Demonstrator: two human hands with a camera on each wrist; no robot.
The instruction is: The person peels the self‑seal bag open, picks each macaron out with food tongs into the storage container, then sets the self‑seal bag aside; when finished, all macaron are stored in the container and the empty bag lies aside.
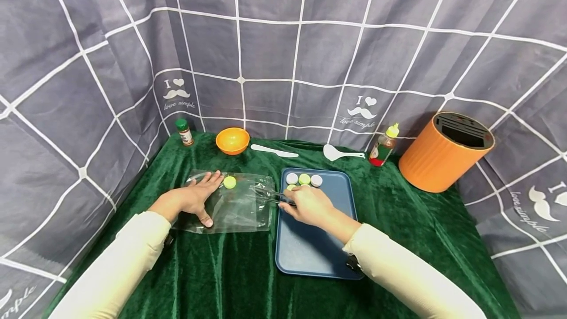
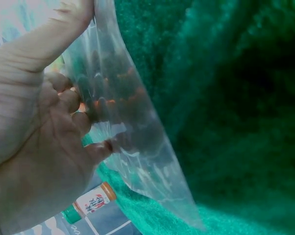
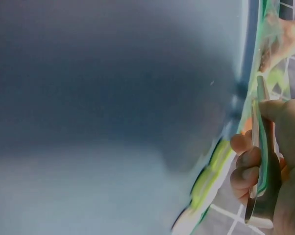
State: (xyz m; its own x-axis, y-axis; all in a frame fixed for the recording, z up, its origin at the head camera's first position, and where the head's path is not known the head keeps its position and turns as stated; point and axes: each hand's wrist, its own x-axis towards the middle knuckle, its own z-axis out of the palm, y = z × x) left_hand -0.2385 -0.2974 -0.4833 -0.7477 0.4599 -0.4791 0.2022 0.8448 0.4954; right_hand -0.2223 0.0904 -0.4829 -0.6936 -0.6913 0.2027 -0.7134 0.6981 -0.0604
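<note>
Clear plastic bag (image 1: pixel 230 201) lay flat near the table's left edge, pressed by the left hand (image 1: pixel 195 200), fingers straight; one green disc (image 1: pixel 229 182) lay on it. Right hand (image 1: pixel 310 206) gripped metal tongs (image 1: pixel 270 195) over the blue tray (image 1: pixel 310 250). Green velvet cloth (image 1: pixel 212 270); grey checked backdrop (image 1: pixel 283 48).

The near half of the blue plastic tray (image 1: pixel 310 255) is bare, and open green velvet cloth (image 1: pixel 412 220) lies to its right. At the tray's far end three round candies (image 1: pixel 303 179) crowd the rim. Along the back stand a small spice jar (image 1: pixel 183 132), orange bowl (image 1: pixel 232 140), white spatula (image 1: pixel 273 150), white spoon (image 1: pixel 341 152), sauce bottle (image 1: pixel 383 146) and orange ribbed knife block (image 1: pixel 444 151).
</note>
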